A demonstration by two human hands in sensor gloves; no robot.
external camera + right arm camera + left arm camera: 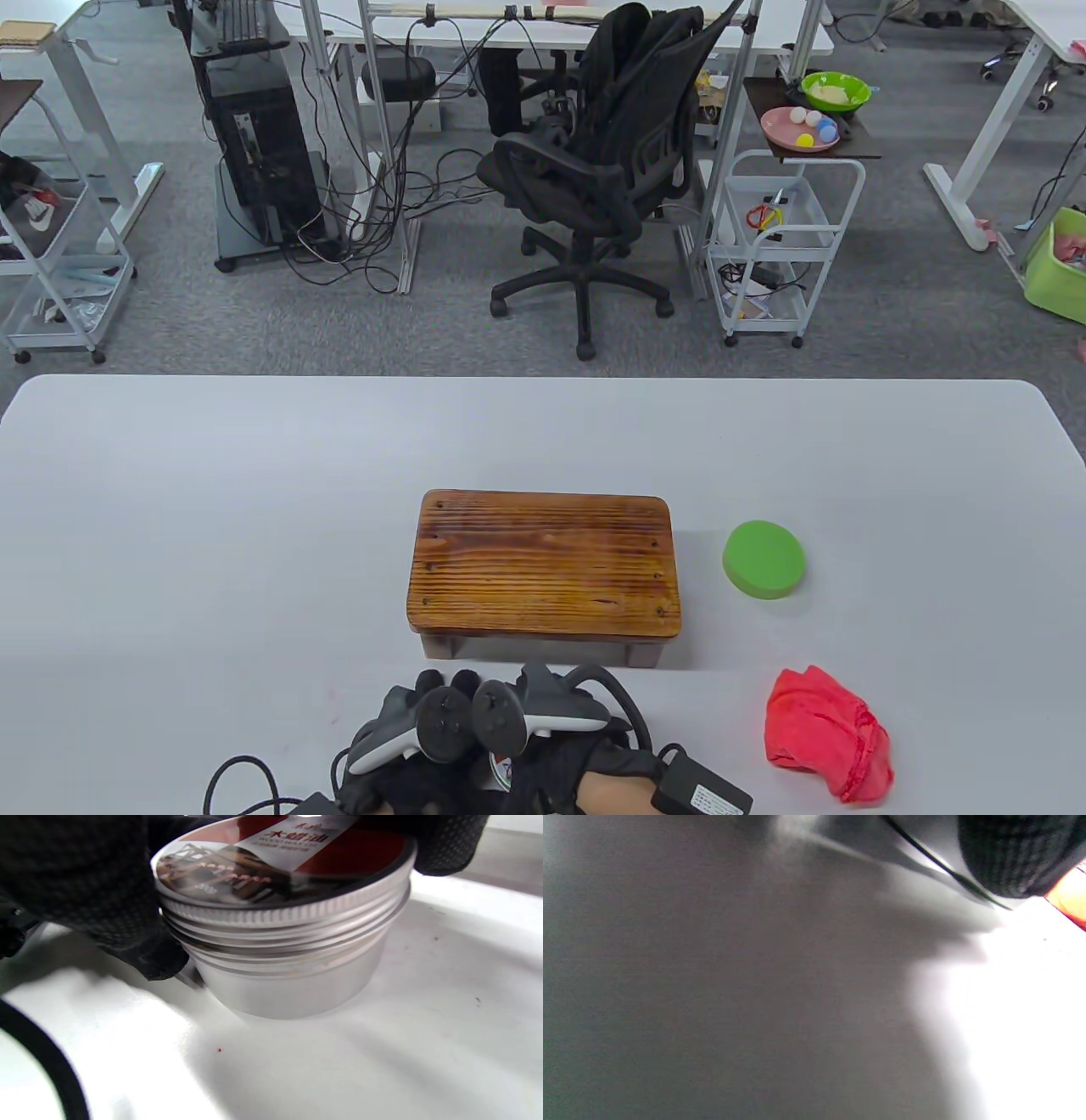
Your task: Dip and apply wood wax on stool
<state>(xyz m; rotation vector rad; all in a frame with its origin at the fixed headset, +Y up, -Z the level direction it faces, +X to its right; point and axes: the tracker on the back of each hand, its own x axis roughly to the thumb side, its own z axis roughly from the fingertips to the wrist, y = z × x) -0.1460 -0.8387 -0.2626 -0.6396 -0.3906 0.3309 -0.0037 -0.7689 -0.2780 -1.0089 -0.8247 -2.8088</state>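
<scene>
A wooden stool [545, 564] stands in the middle of the white table [212, 509]. Both gloved hands are bunched together at the table's near edge, in front of the stool. In the right wrist view a round metal wax tin [292, 963] sits on the table with its labelled lid [288, 866] on. My right hand [551, 722] grips the lid rim with black-gloved fingers [85, 887]. My left hand [416, 730] is pressed against the tin, and its fingers are mostly hidden under the trackers. The left wrist view is blurred and shows one gloved finger [1009, 853].
A green round sponge [764, 559] lies right of the stool. A crumpled red cloth [827, 734] lies at the near right. Black cables [246, 772] and a small black box [704, 794] trail by my wrists. An office chair [594, 170] stands beyond the table.
</scene>
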